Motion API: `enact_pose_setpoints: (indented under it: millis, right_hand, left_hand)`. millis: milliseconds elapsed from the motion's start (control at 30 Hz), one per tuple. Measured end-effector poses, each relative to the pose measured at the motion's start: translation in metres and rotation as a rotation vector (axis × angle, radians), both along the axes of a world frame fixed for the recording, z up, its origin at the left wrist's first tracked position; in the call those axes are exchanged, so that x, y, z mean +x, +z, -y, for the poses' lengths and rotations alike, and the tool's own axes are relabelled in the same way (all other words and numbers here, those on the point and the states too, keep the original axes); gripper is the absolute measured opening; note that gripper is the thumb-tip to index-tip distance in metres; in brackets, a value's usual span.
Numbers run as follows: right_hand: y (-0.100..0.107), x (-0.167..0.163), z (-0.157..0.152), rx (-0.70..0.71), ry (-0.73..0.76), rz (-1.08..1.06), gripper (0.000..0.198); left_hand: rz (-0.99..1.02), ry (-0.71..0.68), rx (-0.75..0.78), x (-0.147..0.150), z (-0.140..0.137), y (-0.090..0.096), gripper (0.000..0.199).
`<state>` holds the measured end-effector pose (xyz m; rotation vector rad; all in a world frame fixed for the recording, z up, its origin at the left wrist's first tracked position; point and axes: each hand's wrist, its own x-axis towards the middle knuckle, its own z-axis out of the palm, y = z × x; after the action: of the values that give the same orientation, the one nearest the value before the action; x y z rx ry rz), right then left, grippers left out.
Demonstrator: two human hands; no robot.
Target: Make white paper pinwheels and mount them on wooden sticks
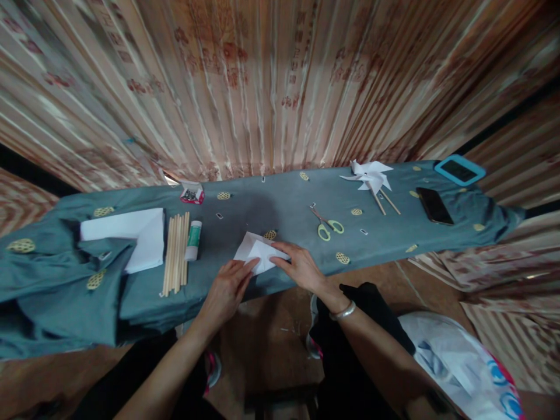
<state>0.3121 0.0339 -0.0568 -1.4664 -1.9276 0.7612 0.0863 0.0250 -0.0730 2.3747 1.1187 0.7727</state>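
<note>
A small sheet of white paper [261, 251], partly folded with creased flaps, lies near the front edge of the cloth-covered table. My left hand [228, 287] grips its lower left side, thumb and fingers pressed together on the paper. On the right side my right hand [300, 265] pinches the sheet between thumb and fingers; a silver bangle is on that wrist. Scissors [326, 224] with light green handles lie to the right of my hands. Left of them are a glue stick [193, 239] and a bundle of wooden sticks [176, 254].
A stack of white paper [149, 242] lies at the left, partly under bunched cloth [65, 291]. Behind the sticks is a small red box [192, 193]. White paper pinwheels [371, 173], a phone [434, 206] and a blue-framed tablet [459, 170] are at the right. Curtains hang behind.
</note>
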Motion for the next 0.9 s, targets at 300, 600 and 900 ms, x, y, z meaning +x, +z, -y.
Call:
enact_pose_setpoints:
  millis: [300,600,900]
  right_hand:
    - [-0.009,0.005,0.003,-0.041,-0.087,-0.084,0.028]
    - [-0.017,-0.003,-0.012,-0.006,-0.162,-0.068,0.027]
    - [-0.019,-0.009,-0.024,0.014,-0.129,0.024,0.03]
  left_hand:
    - [0.023,0.054,-0.088,0.004,0.004,0.006,0.035]
    - [0.113,0.178,-0.131,0.002,0.003,0.001,0.038]
    - [0.065,0.204,-0.125,-0.003,0.003,-0.002,0.034]
